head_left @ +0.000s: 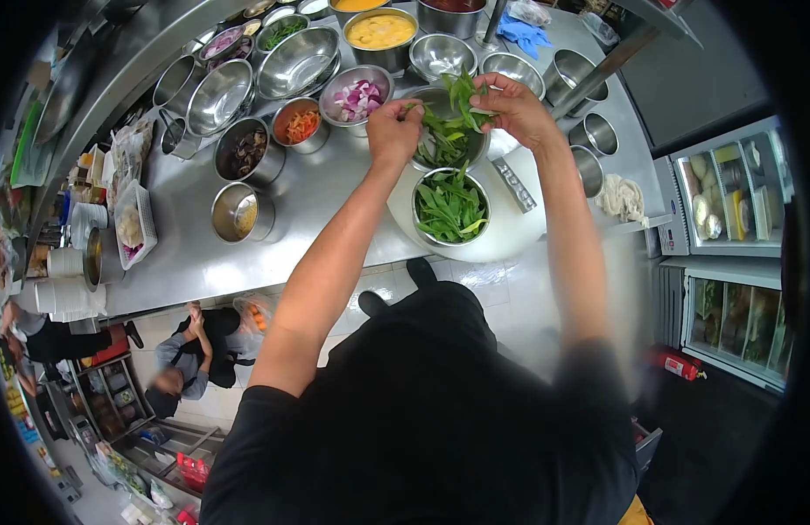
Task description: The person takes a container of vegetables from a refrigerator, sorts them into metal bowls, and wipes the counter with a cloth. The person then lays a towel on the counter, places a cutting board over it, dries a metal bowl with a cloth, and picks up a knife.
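My right hand [517, 109] pinches a sprig of long green leaves [462, 98] above a metal bowl. Level with it on the other side, my left hand [394, 133] has its fingers closed at the bowl's rim; a bit of green shows at the fingertips. Loose leaves [446, 144] lie in that far bowl below the hands. Nearer to me, a second metal bowl [415, 219] is filled with similar green leaves [451, 206]. It stands on a round white cutting board [516, 229]. A knife [514, 185] lies on the board, its patterned metal handle pointing towards me.
Chopped red onion [357, 101], shredded carrot [301, 127] and dark pieces [246, 153] fill bowls on the left. A yellow mixture [381, 31] stands at the back. A cloth [622, 199] lies at the right edge, near a glass-fronted fridge [729, 188]. Another person [190, 350] is at lower left.
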Demonstrator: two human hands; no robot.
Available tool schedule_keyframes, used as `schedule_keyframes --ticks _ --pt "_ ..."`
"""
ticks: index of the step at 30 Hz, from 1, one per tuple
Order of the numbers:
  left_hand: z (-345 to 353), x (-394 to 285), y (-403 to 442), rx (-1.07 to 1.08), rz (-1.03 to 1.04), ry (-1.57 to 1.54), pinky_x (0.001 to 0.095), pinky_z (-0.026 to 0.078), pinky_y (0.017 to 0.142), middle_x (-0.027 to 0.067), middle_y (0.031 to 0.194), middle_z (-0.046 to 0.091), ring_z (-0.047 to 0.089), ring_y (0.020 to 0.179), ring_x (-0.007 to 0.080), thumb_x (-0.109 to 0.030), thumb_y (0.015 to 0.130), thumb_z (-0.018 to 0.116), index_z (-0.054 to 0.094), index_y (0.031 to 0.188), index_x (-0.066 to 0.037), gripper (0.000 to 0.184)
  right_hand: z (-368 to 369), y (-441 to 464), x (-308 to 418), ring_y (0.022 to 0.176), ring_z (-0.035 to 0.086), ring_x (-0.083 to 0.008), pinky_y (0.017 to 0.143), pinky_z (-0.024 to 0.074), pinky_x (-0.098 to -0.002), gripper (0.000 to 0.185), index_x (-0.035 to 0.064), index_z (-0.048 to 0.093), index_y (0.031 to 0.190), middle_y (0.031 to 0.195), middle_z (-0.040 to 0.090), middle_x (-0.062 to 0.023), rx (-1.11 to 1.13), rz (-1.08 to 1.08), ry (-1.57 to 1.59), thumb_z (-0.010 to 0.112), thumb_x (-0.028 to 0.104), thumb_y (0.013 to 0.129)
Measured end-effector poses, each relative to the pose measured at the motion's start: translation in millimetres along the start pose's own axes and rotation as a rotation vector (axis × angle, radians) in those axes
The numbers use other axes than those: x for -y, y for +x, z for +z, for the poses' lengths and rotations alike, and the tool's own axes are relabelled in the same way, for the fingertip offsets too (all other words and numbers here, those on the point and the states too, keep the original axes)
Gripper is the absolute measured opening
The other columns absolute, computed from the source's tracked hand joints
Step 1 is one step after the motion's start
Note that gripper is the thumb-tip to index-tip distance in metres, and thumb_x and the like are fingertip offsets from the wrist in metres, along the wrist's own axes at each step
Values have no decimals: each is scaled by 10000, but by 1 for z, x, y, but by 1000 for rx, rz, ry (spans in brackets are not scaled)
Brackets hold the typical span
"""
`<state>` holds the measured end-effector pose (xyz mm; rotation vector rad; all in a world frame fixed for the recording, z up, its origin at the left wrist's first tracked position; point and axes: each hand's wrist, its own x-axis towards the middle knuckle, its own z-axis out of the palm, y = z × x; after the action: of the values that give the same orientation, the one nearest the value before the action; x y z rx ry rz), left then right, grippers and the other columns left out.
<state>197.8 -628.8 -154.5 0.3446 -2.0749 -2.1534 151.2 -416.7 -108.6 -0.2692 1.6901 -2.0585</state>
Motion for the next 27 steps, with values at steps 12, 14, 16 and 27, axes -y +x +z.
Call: schedule_keyframes --ticks 12,14,16,27 --pt "17 -23 1 181 164 95 269 506 666 64 796 685 628 697 132 -120 824 678 650 1071 22 287 21 -6 -8 862 610 -106 644 559 -288 250 80 606 1089 948 639 -14 -20 -13 -63 661 65 846" --pt "11 -21 4 130 15 -96 222 493 600 37 767 651 609 650 92 -102 858 669 649 1026 22 210 19 -4 -9 863 611 -108 645 558 -289 250 77 606 1089 953 640 -16 -66 -41 -53 660 61 846" --pt "3 -14 9 114 1 28 234 501 630 59 813 664 619 687 106 -106 854 671 641 1060 27 248 14 -5 -11 864 611 -111 647 557 -289 250 74 606 1089 958 640 -19 -119 -63 -44 659 58 846" --pt "16 -49 -29 168 119 7 300 489 804 159 1011 681 644 905 200 -178 832 671 597 1189 37 423 27 -17 -4 836 605 -110 620 531 -282 260 49 579 1109 973 632 -24 -101 -65 -11 637 36 855"
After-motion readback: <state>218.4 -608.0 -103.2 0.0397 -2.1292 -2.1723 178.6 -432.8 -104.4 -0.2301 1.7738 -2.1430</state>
